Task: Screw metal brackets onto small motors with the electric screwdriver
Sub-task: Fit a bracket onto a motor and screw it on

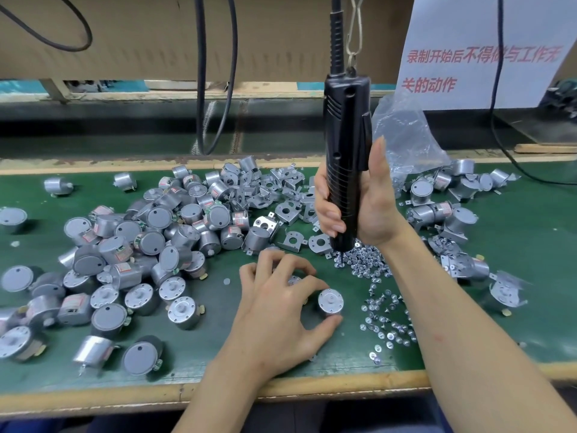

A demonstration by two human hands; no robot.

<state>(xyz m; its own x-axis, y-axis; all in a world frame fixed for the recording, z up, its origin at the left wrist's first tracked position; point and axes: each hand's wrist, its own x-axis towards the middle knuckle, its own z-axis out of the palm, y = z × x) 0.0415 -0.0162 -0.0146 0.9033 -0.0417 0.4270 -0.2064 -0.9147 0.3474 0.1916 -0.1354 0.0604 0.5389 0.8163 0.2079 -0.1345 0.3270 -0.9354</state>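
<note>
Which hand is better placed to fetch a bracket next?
Probably the left hand. The right hand grips the screwdriver, raised off the table. The left holds a motor on the table, with brackets lying just beyond its fingers.

Bright, even light falls from overhead, so shadows are short and soft: a faint dark patch lies on the green table point(515, 245) under the left hand point(281, 310) and beneath the heaped motors point(162, 226). Small white glints speckle the screws point(368, 267) and the crumpled plastic bag point(402, 132). The centre is fairly sharp. The motors at the left edge smear into blur, and the red characters on the paper sign point(468, 57) are soft. Wide-angle distortion bows the table's front edge and stretches the corners.
</note>
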